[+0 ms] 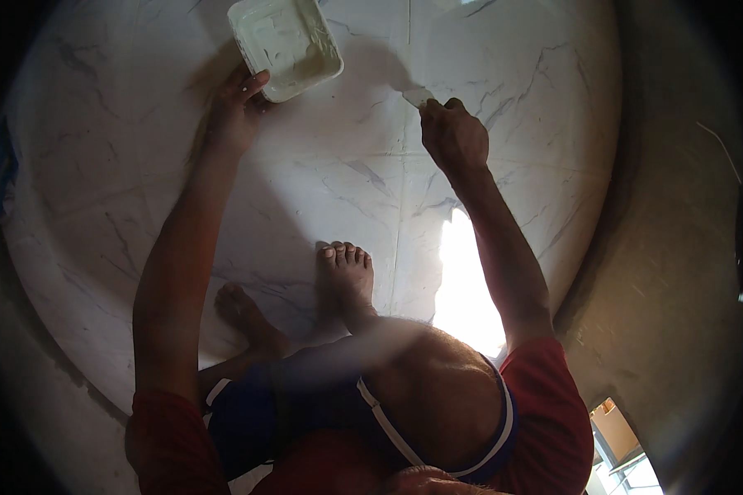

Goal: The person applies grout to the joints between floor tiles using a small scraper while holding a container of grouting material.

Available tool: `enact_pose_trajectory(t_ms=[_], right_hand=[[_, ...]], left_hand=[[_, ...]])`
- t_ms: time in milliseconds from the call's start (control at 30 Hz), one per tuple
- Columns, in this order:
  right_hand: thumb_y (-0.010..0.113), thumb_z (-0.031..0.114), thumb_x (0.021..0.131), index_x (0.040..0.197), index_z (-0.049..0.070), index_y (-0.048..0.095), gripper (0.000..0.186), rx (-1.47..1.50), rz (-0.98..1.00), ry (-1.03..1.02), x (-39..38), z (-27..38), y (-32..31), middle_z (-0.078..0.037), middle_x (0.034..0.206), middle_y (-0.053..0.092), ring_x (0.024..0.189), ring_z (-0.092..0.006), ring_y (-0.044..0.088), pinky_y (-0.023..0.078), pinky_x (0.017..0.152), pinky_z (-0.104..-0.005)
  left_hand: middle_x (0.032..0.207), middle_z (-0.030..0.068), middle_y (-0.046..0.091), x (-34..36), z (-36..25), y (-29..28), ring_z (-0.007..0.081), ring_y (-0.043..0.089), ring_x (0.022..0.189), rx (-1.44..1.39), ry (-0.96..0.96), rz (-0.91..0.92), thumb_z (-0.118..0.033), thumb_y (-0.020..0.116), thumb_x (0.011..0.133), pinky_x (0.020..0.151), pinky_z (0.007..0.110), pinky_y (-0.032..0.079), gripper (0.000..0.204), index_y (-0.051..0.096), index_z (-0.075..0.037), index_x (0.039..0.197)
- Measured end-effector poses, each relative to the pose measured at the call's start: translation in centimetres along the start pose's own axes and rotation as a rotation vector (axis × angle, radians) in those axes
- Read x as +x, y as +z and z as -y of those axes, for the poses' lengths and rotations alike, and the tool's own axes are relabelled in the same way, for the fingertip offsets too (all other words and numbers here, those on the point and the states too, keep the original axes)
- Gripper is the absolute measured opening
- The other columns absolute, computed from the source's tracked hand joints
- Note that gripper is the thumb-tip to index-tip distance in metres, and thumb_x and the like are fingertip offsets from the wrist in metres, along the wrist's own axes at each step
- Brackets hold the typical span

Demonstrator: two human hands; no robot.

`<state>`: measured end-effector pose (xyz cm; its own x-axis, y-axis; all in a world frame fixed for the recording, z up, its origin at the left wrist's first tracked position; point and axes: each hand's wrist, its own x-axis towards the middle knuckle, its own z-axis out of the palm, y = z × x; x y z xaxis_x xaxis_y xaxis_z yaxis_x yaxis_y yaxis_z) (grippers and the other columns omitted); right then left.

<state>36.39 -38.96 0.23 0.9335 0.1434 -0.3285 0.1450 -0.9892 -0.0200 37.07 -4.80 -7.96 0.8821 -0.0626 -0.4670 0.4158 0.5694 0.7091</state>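
At the upper left of centre, my left hand grips the lower-left edge of a pale rectangular plastic tub, which has whitish paste smeared inside. To the right of the tub, my right hand is closed on a small pale scraper or putty knife, its flat blade pointing up-left over the marble-patterned tiles, apart from the tub. Part of that tool is hidden by my fingers.
The tiled floor has thin joint lines and a bright sunlit patch. My bare feet are on it, below and between my hands. A grey wall or surface runs along the right, and a blue object lies at the left rim.
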Motion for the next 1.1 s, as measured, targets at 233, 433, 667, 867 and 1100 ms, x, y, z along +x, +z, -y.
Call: enact_pose_trajectory(t_ms=[233, 433, 667, 867, 1100], right_hand=[[0.055, 0.027, 0.103, 0.100, 0.005, 0.067, 0.026, 0.015, 0.102, -0.028, -6.1, -1.5, -0.5, -0.018, 0.090, 0.067, 0.068, -0.0375, 0.073, 0.061, 0.059, -0.0476], [0.054, 0.032, 0.104, 0.100, 0.008, 0.072, 0.030, 0.022, -0.152, -0.002, 4.5, 0.8, -4.2, -0.018, 0.093, 0.069, 0.075, -0.0374, 0.074, 0.061, 0.065, -0.0471], [0.054, 0.028, 0.103, 0.099, 0.006, 0.073, 0.029, -0.080, -0.054, -0.049, 7.2, 1.6, -2.8, -0.019, 0.097, 0.071, 0.080, -0.0371, 0.075, 0.062, 0.068, -0.0462], [0.058, 0.026, 0.102, 0.097, 0.006, 0.071, 0.025, -0.030, 0.042, -0.057, -6.2, 0.8, -1.5, -0.016, 0.089, 0.069, 0.063, -0.0342, 0.073, 0.060, 0.055, -0.0442], [0.074, 0.027, 0.094, 0.106, 0.011, 0.074, 0.019, 0.281, -0.404, -0.133, -5.9, 0.9, -11.8, -0.007, 0.092, 0.073, 0.069, -0.0263, 0.072, 0.059, 0.059, -0.0379]], left_hand=[[0.127, 0.0034, 0.066, -2.2, -1.4, 2.9, 0.0156, 0.066, 0.106, 0.029, -0.022, -0.158, -0.019, 0.078, 0.090, 0.085, 0.032, 0.056, 0.061, 0.055, -0.008, 0.145], [0.127, 0.0017, 0.066, -3.4, -3.1, 4.3, 0.0135, 0.066, 0.105, 0.012, -0.013, -0.107, -0.020, 0.079, 0.089, 0.082, 0.029, 0.056, 0.062, 0.055, -0.009, 0.144], [0.125, 0.0016, 0.066, -4.2, -3.5, 5.6, 0.0138, 0.066, 0.106, 0.057, -0.007, -0.099, -0.020, 0.081, 0.088, 0.084, 0.031, 0.056, 0.066, 0.053, -0.008, 0.147], [0.132, 0.0047, 0.065, -5.3, -4.5, 6.7, 0.0192, 0.060, 0.121, 0.040, -0.018, -0.148, -0.005, 0.081, 0.084, 0.099, 0.034, 0.052, 0.070, 0.053, -0.005, 0.148], [0.130, 0.0007, 0.064, -6.9, -7.3, 9.5, 0.0125, 0.063, 0.108, 0.198, -0.053, -0.109, -0.021, 0.085, 0.082, 0.081, 0.030, 0.054, 0.077, 0.051, -0.012, 0.151]])
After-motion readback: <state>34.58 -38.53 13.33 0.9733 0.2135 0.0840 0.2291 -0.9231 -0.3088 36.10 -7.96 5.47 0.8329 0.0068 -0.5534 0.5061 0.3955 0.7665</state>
